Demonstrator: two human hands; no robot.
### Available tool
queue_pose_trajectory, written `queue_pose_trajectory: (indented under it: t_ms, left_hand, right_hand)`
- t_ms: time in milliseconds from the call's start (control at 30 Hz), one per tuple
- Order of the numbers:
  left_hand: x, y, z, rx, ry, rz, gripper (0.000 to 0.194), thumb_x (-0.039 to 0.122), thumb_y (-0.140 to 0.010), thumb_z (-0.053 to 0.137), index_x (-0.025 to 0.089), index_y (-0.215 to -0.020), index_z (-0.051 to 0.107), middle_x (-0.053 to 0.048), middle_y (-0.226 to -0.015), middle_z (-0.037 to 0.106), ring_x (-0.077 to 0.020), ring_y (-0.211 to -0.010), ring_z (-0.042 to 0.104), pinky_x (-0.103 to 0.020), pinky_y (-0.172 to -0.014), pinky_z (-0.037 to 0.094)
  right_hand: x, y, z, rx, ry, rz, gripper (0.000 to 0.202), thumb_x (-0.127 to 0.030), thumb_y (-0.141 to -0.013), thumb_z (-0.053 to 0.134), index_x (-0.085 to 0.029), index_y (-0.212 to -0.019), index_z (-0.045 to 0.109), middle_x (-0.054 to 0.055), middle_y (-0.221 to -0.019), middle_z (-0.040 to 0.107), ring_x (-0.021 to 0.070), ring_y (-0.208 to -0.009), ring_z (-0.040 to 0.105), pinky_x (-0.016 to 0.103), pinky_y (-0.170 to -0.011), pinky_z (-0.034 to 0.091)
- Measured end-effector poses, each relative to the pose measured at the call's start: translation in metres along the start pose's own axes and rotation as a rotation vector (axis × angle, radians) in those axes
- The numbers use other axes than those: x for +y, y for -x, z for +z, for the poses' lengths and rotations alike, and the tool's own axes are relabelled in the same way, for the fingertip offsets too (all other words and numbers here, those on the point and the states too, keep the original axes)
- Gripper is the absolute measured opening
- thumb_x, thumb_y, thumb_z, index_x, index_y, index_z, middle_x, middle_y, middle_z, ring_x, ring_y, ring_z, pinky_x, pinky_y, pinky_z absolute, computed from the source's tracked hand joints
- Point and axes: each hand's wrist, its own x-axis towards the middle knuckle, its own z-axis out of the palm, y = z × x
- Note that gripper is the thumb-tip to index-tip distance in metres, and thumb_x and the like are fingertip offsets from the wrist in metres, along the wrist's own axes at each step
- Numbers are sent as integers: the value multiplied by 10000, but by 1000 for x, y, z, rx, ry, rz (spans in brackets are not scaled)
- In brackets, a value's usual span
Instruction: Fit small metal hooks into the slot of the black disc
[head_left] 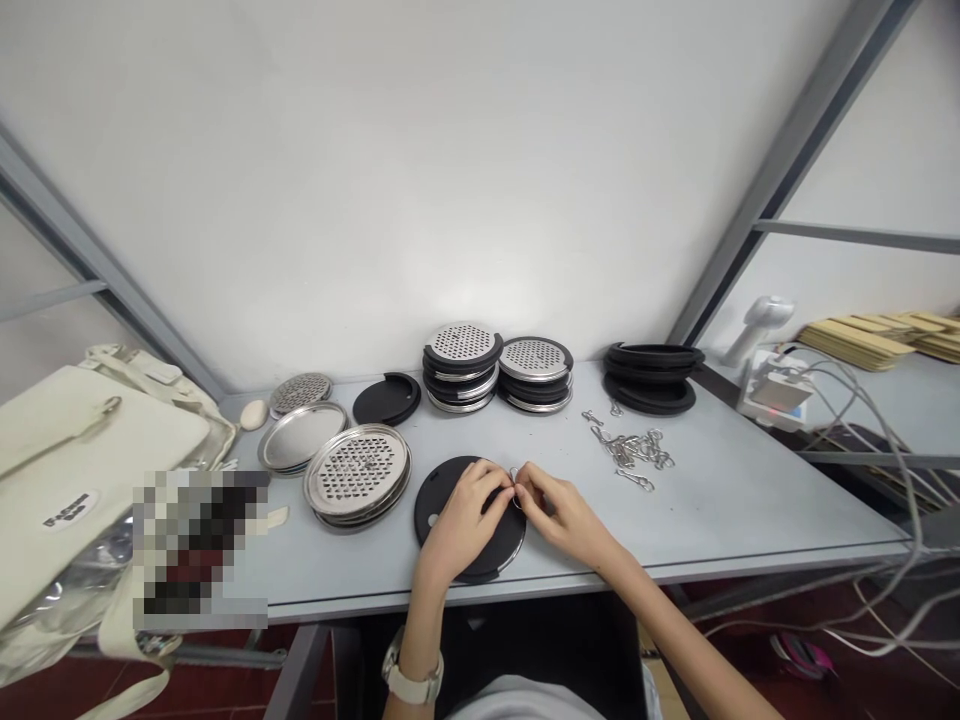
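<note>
Wire clip (514,474): pinching with left hand (466,512) and right hand (561,515) at edge of black holder (491,552). Seemingly midway: showing assembled graters (463,343), leaving spare clips (634,448) and grater plates (358,470) loose.

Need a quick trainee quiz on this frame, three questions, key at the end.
1. The left hand and right hand meet fingertip to fingertip at: A) a white cable; B) a small silver wire loop; C) a yellow board.
2. True or false: The pile of loose silver metal clips lies to the left of the flat, round black disc beneath the left hand.
3. How many black-and-silver stacks of round discs stand near the white wall?

Key: 1. B; 2. False; 3. Two.
</note>
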Motion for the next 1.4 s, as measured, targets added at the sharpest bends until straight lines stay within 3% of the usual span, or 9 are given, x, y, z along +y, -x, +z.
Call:
queue_pose_trajectory:
  t_ms: [167, 333, 533, 1133, 1267, 1400]
  left_hand:
    - [-2, 1, 1, 11, 15, -34, 69, 180, -898, 470, 218, -923, 521, -19, -983, 560, -182, -979, 517, -338, -900, 421]
    - [-6, 2, 4, 34, 44, -82, 143, 165, -883, 479, 226, -1012, 495, -26, -1011, 550, -178, -998, 522, -337, -906, 432]
    - [-6, 2, 4, 70, 23, -100, 131, 145, -869, 482, 225, -973, 488, -23, -991, 531, -175, -961, 520, -327, -880, 438]
    - [-7, 2, 3, 34, 32, -99, 209, 122, -849, 507, 240, -1022, 496, -2, -973, 554, -159, -948, 535, -311, -880, 441]
    - [-6, 3, 2, 26, 19, -97, 214, 131, -863, 488, 246, -1043, 504, -10, -1038, 548, -160, -963, 537, -324, -896, 442]
    - [-4, 4, 2, -14, 14, -58, 385, 122, -879, 448, 297, -1222, 454, -13, -1186, 533, -160, -974, 554, -355, -935, 441]
  right_hand:
    - [10, -3, 2, 27, -1, 44, 155, -259, -879, 415, -218, -741, 360, -71, -622, 377, 93, -551, 344, 206, -538, 307]
    - [18, -4, 4, 21, 66, 129, 109, -195, -822, 431, -220, -754, 349, -77, -617, 386, 91, -531, 362, 207, -534, 295]
    - [16, -5, 2, -25, 91, 134, 72, -200, -833, 421, -215, -781, 373, -67, -636, 415, 99, -548, 379, 214, -554, 314]
    - [14, -6, 2, -46, 153, 112, 159, -242, -896, 357, -215, -740, 353, -64, -596, 395, 103, -529, 369, 221, -533, 283]
    - [12, -6, 0, -51, 149, 115, 171, -242, -897, 354, -212, -728, 355, -62, -595, 402, 101, -533, 374, 220, -532, 284]
    - [13, -5, 0, -55, 143, 101, 155, -231, -890, 360, -211, -737, 365, -56, -613, 428, 103, -543, 396, 221, -543, 297]
